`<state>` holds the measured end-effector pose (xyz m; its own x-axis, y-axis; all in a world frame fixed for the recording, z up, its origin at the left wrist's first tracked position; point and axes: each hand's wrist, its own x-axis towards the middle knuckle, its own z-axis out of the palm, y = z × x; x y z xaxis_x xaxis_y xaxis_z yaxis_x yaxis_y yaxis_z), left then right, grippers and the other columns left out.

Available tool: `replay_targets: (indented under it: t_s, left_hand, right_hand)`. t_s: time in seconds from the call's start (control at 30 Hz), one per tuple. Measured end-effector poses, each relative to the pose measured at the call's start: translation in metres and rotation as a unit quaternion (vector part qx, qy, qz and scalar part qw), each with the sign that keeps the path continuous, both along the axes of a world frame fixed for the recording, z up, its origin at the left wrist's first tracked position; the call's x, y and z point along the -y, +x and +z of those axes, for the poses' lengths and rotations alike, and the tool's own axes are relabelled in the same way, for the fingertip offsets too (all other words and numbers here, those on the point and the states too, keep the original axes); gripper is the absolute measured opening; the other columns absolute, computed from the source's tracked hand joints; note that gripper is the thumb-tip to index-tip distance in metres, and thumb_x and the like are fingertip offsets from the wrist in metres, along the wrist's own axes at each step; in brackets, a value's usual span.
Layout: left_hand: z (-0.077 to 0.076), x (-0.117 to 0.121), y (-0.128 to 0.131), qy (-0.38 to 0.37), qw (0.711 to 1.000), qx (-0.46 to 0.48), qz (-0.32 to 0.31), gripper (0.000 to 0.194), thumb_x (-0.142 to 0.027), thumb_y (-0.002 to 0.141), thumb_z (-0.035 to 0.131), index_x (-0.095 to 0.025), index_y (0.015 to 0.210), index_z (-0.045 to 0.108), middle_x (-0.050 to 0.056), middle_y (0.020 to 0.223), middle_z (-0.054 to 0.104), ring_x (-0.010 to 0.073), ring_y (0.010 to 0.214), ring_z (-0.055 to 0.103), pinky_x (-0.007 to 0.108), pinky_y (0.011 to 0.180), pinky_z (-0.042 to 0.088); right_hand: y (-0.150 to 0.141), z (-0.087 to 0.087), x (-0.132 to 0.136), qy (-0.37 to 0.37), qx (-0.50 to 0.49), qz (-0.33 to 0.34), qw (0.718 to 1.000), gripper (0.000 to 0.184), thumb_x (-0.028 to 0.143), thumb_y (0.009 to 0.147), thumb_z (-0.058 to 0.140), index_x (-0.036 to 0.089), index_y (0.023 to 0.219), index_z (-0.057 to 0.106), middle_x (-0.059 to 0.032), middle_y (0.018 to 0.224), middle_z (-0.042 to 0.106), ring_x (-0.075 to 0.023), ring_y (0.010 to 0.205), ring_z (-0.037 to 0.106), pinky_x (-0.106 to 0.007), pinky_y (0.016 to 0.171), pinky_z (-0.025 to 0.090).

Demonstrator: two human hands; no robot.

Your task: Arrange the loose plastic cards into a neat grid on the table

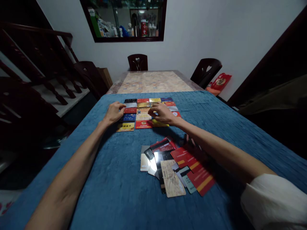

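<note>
The cards [143, 116] lie in rows on blue cloth [115, 179], beyond a loose pile [175, 175]. The left hand [113, 112], loosely bent, is at their left edge; whether the right hand [163, 113], over them, pinches one, I cannot tell. A light touch should keep rows straight.

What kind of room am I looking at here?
Probably a dining area in a home: a long table partly covered by a blue cloth, dark wooden chairs around it, and a wooden stair railing at the left.
</note>
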<state>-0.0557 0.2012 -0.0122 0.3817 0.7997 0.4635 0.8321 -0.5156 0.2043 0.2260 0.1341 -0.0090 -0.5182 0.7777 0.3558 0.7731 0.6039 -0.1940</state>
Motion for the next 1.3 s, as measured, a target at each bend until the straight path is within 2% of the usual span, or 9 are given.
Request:
replay_targets:
  t_s: [0.1, 0.27, 0.53, 0.7, 0.87, 1.07, 1.3]
  left_hand:
    - [0.004, 0.009, 0.01, 0.014, 1.0, 0.006, -0.014, 0.035, -0.025, 0.085, 0.047, -0.014, 0.099, 0.078, 0.01, 0.094, 0.071, 0.0208, 0.083, 0.062, 0.032, 0.086, 0.05]
    - [0.009, 0.033, 0.033, 0.033, 0.999, -0.006, -0.043, 0.031, -0.022, 0.084, 0.049, -0.016, 0.094, 0.077, 0.008, 0.094, 0.07, 0.0219, 0.091, 0.062, 0.033, 0.088, 0.05]
    - [-0.001, 0.093, 0.066, 0.038, 0.99, -0.015, -0.134, 0.027, -0.019, 0.088, 0.05, -0.014, 0.094, 0.075, 0.011, 0.097, 0.067, 0.0222, 0.092, 0.061, 0.035, 0.086, 0.051]
    - [-0.011, 0.131, 0.077, 0.008, 0.985, -0.03, -0.168, 0.022, -0.017, 0.089, 0.053, -0.017, 0.094, 0.074, 0.01, 0.098, 0.067, 0.0224, 0.094, 0.06, 0.038, 0.086, 0.05]
    - [-0.019, 0.161, 0.083, -0.052, 0.978, 0.01, -0.202, 0.018, -0.022, 0.092, 0.055, -0.017, 0.096, 0.072, 0.01, 0.098, 0.066, 0.0223, 0.095, 0.061, 0.038, 0.088, 0.051]
    - [-0.025, 0.173, 0.085, -0.127, 0.973, -0.014, -0.194, 0.024, -0.033, 0.087, 0.067, -0.02, 0.106, 0.069, 0.009, 0.107, 0.064, 0.0244, 0.102, 0.06, 0.042, 0.093, 0.05]
    - [-0.03, 0.165, 0.084, -0.124, 0.978, -0.022, -0.169, 0.019, -0.028, 0.088, 0.064, -0.018, 0.104, 0.07, 0.009, 0.104, 0.063, 0.0245, 0.101, 0.06, 0.04, 0.092, 0.049]
  right_hand:
    - [0.014, 0.002, 0.019, 0.004, -0.001, -0.011, 1.0, 0.024, 0.019, 0.091, 0.052, 0.018, 0.097, 0.075, -0.0101, 0.102, 0.07, -0.0252, 0.097, 0.052, -0.036, 0.085, 0.035]
    - [0.035, -0.003, 0.049, 0.015, -0.005, -0.009, 1.0, 0.025, 0.021, 0.093, 0.05, 0.02, 0.097, 0.075, -0.0096, 0.098, 0.069, -0.0251, 0.095, 0.051, -0.036, 0.083, 0.036]
    - [0.063, -0.01, 0.097, 0.036, -0.044, -0.003, 0.998, 0.023, 0.025, 0.095, 0.051, 0.022, 0.097, 0.073, -0.0083, 0.097, 0.069, -0.0248, 0.096, 0.054, -0.038, 0.084, 0.038]
    - [0.063, -0.016, 0.121, 0.041, -0.074, 0.007, 0.996, 0.022, 0.026, 0.096, 0.052, 0.022, 0.098, 0.074, -0.0088, 0.098, 0.071, -0.0244, 0.094, 0.054, -0.039, 0.083, 0.04]
    - [0.051, -0.024, 0.133, 0.025, -0.082, 0.025, 0.996, 0.019, 0.023, 0.094, 0.056, 0.022, 0.097, 0.074, -0.0089, 0.095, 0.071, -0.0243, 0.092, 0.052, -0.04, 0.083, 0.04]
    - [0.043, -0.032, 0.136, -0.028, -0.043, 0.053, 0.997, 0.021, 0.027, 0.096, 0.055, 0.023, 0.102, 0.075, -0.0095, 0.103, 0.072, -0.0248, 0.098, 0.051, -0.041, 0.085, 0.038]
    - [0.04, -0.033, 0.135, -0.044, 0.016, 0.052, 0.998, 0.027, 0.029, 0.098, 0.051, 0.024, 0.112, 0.073, -0.0079, 0.119, 0.071, -0.0267, 0.103, 0.048, -0.041, 0.083, 0.036]
